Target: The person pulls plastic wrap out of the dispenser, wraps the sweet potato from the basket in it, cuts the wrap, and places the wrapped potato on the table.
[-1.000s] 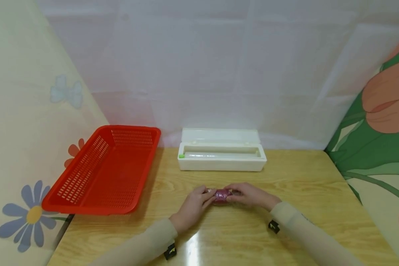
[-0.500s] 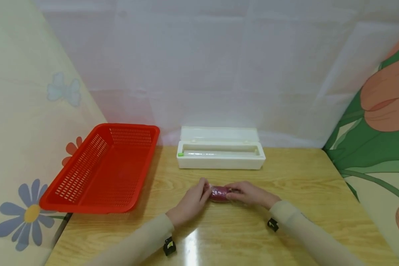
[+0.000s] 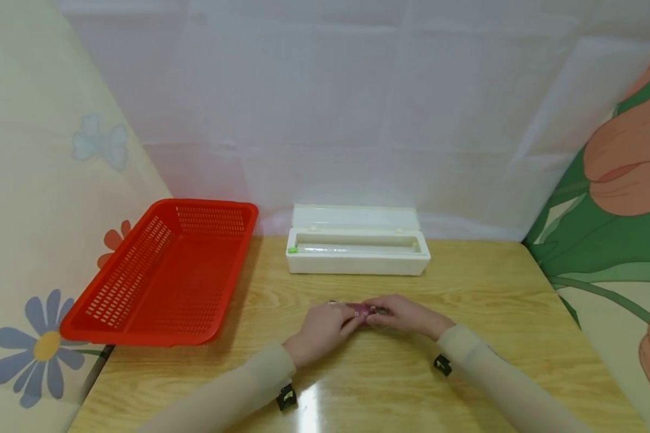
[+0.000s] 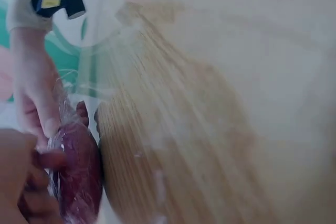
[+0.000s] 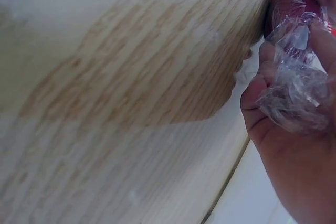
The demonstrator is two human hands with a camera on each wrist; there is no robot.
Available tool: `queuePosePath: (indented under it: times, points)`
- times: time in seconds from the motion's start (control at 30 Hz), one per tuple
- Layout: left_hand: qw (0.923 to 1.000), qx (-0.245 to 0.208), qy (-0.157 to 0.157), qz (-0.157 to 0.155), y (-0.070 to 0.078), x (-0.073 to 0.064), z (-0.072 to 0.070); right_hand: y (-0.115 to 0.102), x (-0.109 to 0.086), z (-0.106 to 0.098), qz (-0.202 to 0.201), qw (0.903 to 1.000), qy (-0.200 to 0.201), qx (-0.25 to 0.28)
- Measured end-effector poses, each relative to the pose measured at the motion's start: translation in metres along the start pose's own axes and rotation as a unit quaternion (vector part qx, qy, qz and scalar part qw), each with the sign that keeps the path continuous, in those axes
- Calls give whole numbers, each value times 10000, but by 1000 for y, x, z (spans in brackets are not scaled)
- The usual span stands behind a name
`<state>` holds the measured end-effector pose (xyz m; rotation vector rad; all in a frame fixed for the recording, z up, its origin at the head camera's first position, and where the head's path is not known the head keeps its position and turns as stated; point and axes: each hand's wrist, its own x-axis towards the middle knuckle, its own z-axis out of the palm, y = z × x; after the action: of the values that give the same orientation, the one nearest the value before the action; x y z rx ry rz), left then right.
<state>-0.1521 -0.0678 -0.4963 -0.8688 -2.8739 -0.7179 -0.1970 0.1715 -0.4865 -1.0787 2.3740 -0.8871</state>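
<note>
A purple-red oblong vegetable [image 3: 360, 310], wrapped in clear cling film, lies on the wooden table between both hands. My left hand [image 3: 321, 332] covers its left part, fingers curled over it; in the left wrist view a fingertip touches the wrapped side. At the other end, my right hand [image 3: 406, 314] grips the vegetable's film-covered tip. Bunched cling film [image 5: 299, 95] gathers between thumb and fingers in the right wrist view. The exact kind of vegetable is hard to tell under the film and fingers.
Behind the hands stands a white cling film box [image 3: 357, 266] with its lid up, a film roll [image 3: 352, 248] inside and a green slider [image 3: 292, 250] at its left. A red basket [image 3: 230, 300] sits at the left. A white cloth [image 3: 325, 120] hangs behind the table [image 3: 466, 282].
My left hand has drawn back to the left end, fingers pinched up, then moved right again over the vegetable. My right hand has stayed at its end.
</note>
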Motion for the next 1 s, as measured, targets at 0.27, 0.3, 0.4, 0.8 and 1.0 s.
queuePosePath:
  times: [0.27, 0.3, 0.4, 0.8, 1.0]
  points:
    - [9734, -1838, 1040, -885, -17, -8, -13, 0, 0, -2, 238, 9996, -52, 155]
    - [9698, -1989, 1006, -994, -20, -9, -15, 0, 0, -3, 285, 9995, -54, 142]
    - [9561, -2534, 537, -1366, -26, -8, -17, -2, 0, -4, 337, 9992, -82, 172]
    - [9331, -3078, -234, -1847, -35, -4, -15, -6, 0, -7, 676, 9976, 62, 114]
    - [9291, -3118, -260, -1973, -32, -5, -18, -8, -3, -8, 620, 9977, 241, -88]
